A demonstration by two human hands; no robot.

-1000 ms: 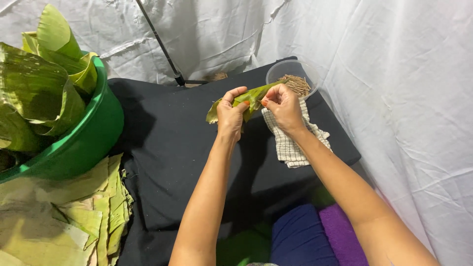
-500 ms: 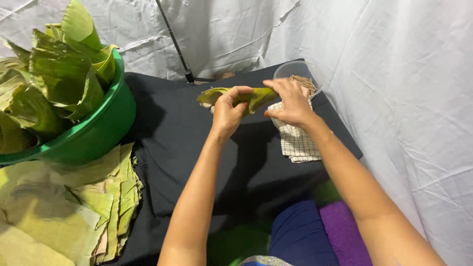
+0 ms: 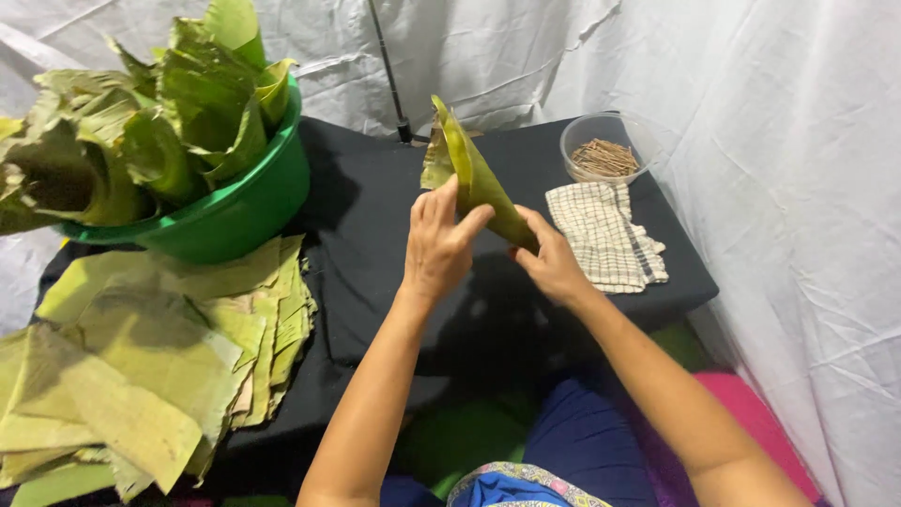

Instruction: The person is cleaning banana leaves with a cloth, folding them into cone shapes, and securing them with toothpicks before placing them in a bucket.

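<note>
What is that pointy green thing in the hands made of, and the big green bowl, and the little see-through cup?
The leaf cone, held by the left hand and right hand, looks like a folded banana-type leaf: matte green with fine ribs. The green basin seems smooth, glossy plastic. The clear cup is probably thin plastic, since thin brown sticks show through it.

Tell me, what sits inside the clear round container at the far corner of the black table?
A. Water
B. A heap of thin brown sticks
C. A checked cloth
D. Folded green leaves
B: the clear container holds a heap of thin brown sticks, while the checked cloth lies flat on the table beside it and the leaves fill the green basin on the other side.
</note>
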